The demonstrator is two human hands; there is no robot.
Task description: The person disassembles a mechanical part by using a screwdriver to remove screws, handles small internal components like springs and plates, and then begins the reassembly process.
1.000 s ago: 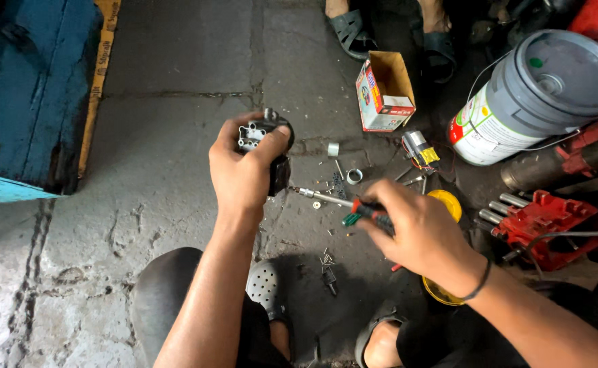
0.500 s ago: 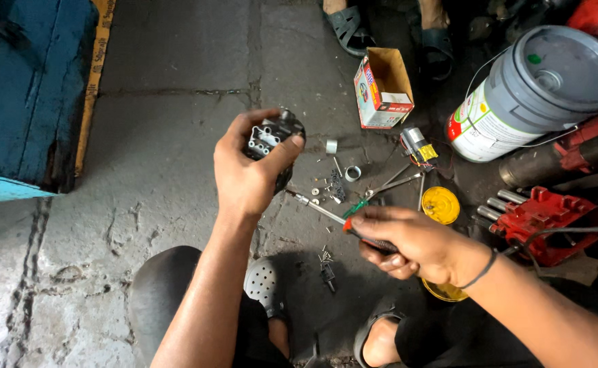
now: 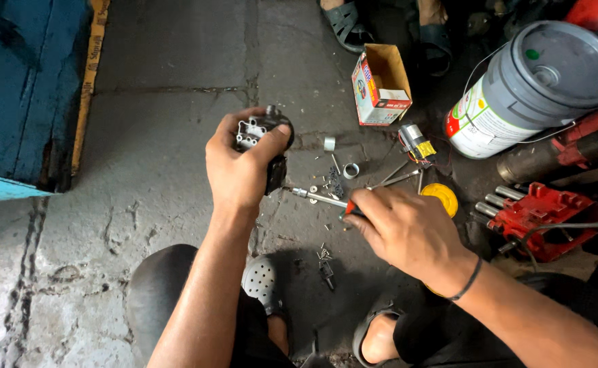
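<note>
While seen from the head: cracked concrete floor [image 3: 163,88], small screws [image 3: 333,180] scattered, grey bucket [image 3: 537,88] and open cardboard box [image 3: 381,85] beyond. Left hand [image 3: 241,170] wrapped around a dark metal part [image 3: 261,133], raised above floor. Right hand [image 3: 404,228] closed on a screwdriver [image 3: 323,199], tip beside the part.

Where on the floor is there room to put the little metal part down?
Bare concrete lies left of the left hand, between it and the blue wooden board. More lies above it, left of the open cardboard box. It is crowded near the right hand: screws, a yellow lid, a grey bucket.
</note>
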